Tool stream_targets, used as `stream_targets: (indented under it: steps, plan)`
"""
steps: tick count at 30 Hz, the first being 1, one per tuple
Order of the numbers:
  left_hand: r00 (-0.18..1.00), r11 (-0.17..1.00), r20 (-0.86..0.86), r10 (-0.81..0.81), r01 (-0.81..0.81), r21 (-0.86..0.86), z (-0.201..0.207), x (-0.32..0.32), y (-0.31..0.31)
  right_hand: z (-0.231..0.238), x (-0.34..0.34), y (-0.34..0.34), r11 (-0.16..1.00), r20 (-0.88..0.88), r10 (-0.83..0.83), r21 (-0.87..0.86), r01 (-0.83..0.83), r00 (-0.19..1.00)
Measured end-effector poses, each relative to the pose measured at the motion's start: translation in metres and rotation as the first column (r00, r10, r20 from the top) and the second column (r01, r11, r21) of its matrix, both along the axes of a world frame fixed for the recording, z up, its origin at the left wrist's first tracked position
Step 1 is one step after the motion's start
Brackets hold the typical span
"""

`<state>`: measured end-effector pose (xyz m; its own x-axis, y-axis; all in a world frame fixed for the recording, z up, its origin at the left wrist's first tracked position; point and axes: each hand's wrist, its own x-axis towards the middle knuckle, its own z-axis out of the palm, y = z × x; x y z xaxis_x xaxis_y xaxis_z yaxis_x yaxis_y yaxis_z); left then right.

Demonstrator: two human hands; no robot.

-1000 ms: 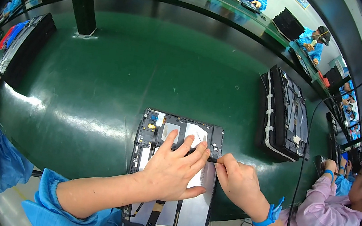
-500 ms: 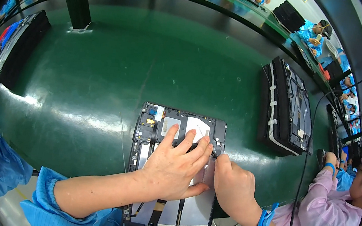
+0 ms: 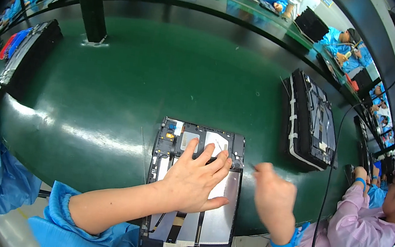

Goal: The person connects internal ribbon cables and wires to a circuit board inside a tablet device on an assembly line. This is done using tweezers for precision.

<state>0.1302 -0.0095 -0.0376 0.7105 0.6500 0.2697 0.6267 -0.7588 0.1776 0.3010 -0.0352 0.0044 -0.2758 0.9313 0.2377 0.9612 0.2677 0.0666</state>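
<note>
An opened tablet (image 3: 217,220) lies on the bench edge in front of me, its black frame, silver metal plate, dark flat cables and upper circuit area exposed. Across its upper middle rests my left hand (image 3: 195,180), fingers spread, fingertips touching the white and grey patches near the top. My right hand (image 3: 275,195) is off the tablet, just beyond its right side, smeared by motion. Its fingers are closed in a pinch, and a small dark tip shows at the fingertips; what it belongs to is hidden.
A stack of similar tablet bodies (image 3: 313,120) with white strips stands at the right on the green bench (image 3: 134,76). Another dark stack (image 3: 30,58) is at the left. A thin wire (image 3: 144,149) lies left of the tablet. Co-workers sit on both sides; a black cable (image 3: 330,189) hangs at right.
My right hand has lifted off the tablet's right edge and moved right. The left hand stays spread on the tablet. The whole view has shifted slightly.
</note>
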Motion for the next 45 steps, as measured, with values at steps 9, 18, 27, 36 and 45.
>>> stream_targets:
  steps: [9, 18, 27, 36, 45]
  plan:
    - [0.838, 0.964, 0.485, 0.249, -0.166, -0.207, 0.032, -0.042, -0.015, 0.017, 0.001, 0.024, 0.926, -0.322, 0.369, 0.047, -0.374, 0.872]
    - [0.527, 0.723, 0.506, 0.682, -0.384, -0.574, 0.008, -0.106, -0.137, 0.015, -0.089, 0.049, 0.222, -0.678, 0.650, -0.263, -0.939, 0.343]
    - [0.598, 0.800, 0.546, 0.587, -0.326, -0.503, 0.003, -0.082, -0.151, 0.016, -0.128, 0.047, 0.083, -0.461, 0.805, -0.536, -0.840, 0.373]
    - [0.796, 0.850, 0.298, 0.526, -0.496, -0.177, 0.001, -0.075, -0.151, 0.016, -0.126, 0.043, 0.092, -0.428, 0.818, -0.564, -0.821, 0.385]
    - [0.863, 0.886, 0.203, 0.463, -0.458, -0.071, 0.005, -0.079, -0.147, 0.007, -0.108, 0.037, 0.052, -0.560, 0.749, -0.485, -0.873, 0.356]
